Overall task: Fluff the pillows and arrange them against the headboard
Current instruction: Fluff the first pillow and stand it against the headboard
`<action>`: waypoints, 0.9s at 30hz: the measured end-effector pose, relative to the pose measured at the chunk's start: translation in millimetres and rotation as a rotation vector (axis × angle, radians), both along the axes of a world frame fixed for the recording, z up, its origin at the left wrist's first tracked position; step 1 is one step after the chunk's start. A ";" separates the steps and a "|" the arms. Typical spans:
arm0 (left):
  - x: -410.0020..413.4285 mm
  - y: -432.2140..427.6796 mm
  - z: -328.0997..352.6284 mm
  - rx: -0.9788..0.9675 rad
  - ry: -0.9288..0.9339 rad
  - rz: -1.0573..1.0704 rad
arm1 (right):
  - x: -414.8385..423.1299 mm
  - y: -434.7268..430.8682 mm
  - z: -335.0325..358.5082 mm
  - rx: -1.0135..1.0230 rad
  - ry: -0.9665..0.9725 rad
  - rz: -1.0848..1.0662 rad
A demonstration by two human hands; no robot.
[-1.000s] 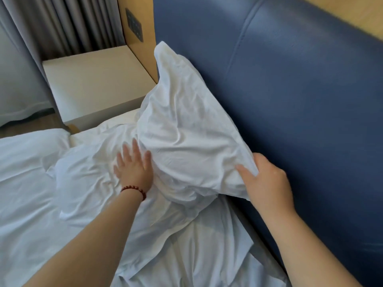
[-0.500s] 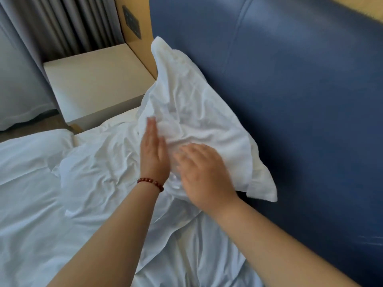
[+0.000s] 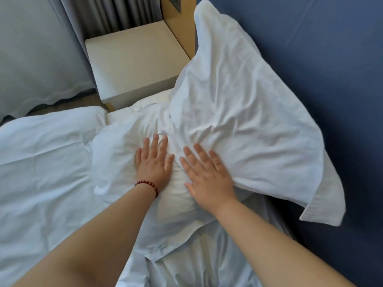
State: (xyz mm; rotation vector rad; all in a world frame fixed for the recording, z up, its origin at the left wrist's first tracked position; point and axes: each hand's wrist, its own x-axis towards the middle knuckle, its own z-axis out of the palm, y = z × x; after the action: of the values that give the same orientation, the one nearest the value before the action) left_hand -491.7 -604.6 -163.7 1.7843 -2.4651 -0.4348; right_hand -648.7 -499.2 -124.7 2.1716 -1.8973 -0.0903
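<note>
A white, wrinkled pillow (image 3: 238, 104) leans tilted against the blue padded headboard (image 3: 321, 69), with one corner pointing up and a loose flap hanging at the lower right. A second white pillow (image 3: 124, 146) lies flat on the bed in front of it. My left hand (image 3: 154, 164), with a red bead bracelet on the wrist, presses flat with straight fingers on the flat pillow. Beside it my right hand (image 3: 207, 175) presses flat on the lower edge of the leaning pillow.
A beige nightstand (image 3: 130, 59) stands past the bed's corner, beside a wooden panel (image 3: 180, 23) with a dark switch plate. Grey curtains (image 3: 107, 15) hang behind it. A white duvet (image 3: 41, 162) covers the bed to the left.
My right hand let go of the pillow's lower right corner and moved left onto its front. Both hands have slid down and now press flat, side by side.
</note>
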 end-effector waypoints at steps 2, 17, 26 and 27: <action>5.9 2.2 -4.4 0.005 0.000 -0.017 | -1.0 -1.0 -10.0 0.016 0.010 -0.056; 39.2 7.8 -33.0 -0.036 0.232 -0.177 | 104.8 41.5 -104.0 -0.208 -0.570 -0.443; 115.6 83.8 -39.8 -0.111 0.659 -0.139 | 183.8 64.0 -138.3 -0.527 -1.438 -0.997; 126.1 98.0 -44.6 -0.124 0.735 -0.084 | 190.1 70.7 -141.5 -0.522 -1.540 -1.035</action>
State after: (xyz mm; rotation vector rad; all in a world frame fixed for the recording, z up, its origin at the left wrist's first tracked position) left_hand -365.6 -506.5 -208.3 1.1774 -1.9860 -0.7583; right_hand -458.7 -428.5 -266.3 0.4715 -2.8715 2.0326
